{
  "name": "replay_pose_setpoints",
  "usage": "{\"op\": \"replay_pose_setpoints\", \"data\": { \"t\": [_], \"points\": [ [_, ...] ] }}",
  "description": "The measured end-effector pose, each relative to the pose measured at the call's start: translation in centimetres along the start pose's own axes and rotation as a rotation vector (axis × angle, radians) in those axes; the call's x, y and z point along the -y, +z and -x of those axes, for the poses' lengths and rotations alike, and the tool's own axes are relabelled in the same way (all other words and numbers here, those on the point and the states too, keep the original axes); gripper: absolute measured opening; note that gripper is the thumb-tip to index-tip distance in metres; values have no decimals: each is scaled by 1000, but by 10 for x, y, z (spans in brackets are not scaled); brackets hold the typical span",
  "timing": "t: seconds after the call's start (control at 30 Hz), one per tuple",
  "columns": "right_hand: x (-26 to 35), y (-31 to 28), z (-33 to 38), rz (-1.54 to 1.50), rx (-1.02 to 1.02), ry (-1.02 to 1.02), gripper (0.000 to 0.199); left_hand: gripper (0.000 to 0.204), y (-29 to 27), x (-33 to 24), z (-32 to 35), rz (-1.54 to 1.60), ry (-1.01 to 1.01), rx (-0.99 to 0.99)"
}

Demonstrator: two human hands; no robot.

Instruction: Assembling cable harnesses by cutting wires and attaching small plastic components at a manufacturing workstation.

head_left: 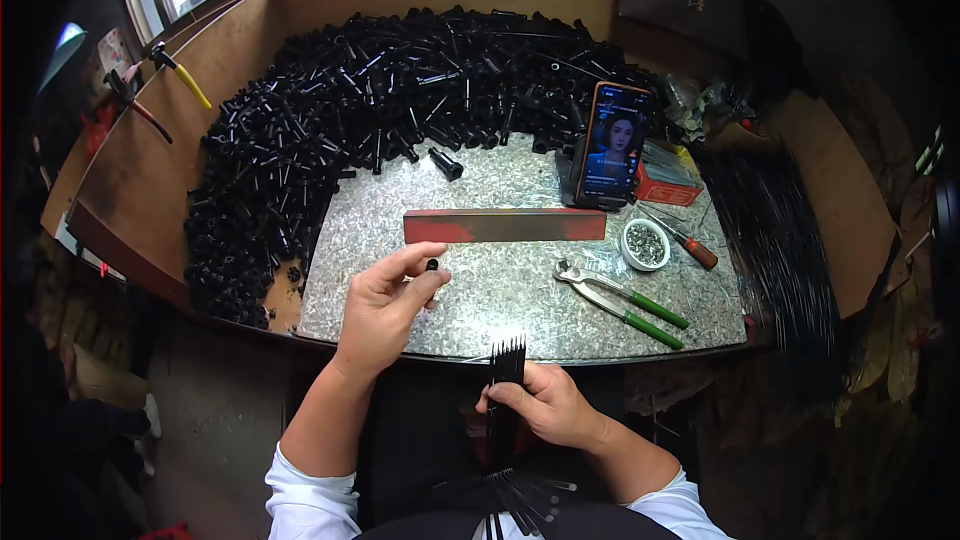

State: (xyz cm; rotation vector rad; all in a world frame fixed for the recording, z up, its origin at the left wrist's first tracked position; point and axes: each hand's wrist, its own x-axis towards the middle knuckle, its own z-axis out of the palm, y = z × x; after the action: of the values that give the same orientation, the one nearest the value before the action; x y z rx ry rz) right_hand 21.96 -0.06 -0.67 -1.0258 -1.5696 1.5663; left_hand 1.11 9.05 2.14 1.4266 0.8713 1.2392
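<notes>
My left hand (388,298) is raised over the near part of the speckled board (480,310). Between its thumb and fingers it pinches a small black tubular piece (432,265), seen end-on. Below the board's front edge, my right hand (545,402) is closed around a bundle of thin black ribs (507,365). Their pale, narrow tips point up and away from me, while the lower ends fan out over my lap. Just beyond the left hand lies a flat dark bar (505,226) with worn red patches.
A large heap of black tubular parts (400,80) fills the back and left. On the right are green-handled pincers (625,305), a white bowl of small metal bits (645,244), a screwdriver (700,252), a propped phone (612,145) and many long black ribs (785,240). Hammers (185,75) hang at left.
</notes>
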Motion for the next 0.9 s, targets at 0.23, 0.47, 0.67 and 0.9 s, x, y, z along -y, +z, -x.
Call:
{"op": "replay_pose_setpoints", "data": {
  "t": [0.23, 0.47, 0.67, 0.9],
  "points": [
    [9, 3, 1, 21, -36, -9, 18, 33, 8, 13, 24, 331, -166, -117],
    [7, 5, 1, 4, -46, -38, 19, 29, 1, 30, 32, 324, -107, -144],
    [-1, 4, 1, 35, -59, -75, 18, 25, 14, 22, 31, 497, -171, -200],
    [4, 4, 2, 13, -52, -8, 18, 23, 11, 25, 33, 640, -192, -206]
  ]
}}
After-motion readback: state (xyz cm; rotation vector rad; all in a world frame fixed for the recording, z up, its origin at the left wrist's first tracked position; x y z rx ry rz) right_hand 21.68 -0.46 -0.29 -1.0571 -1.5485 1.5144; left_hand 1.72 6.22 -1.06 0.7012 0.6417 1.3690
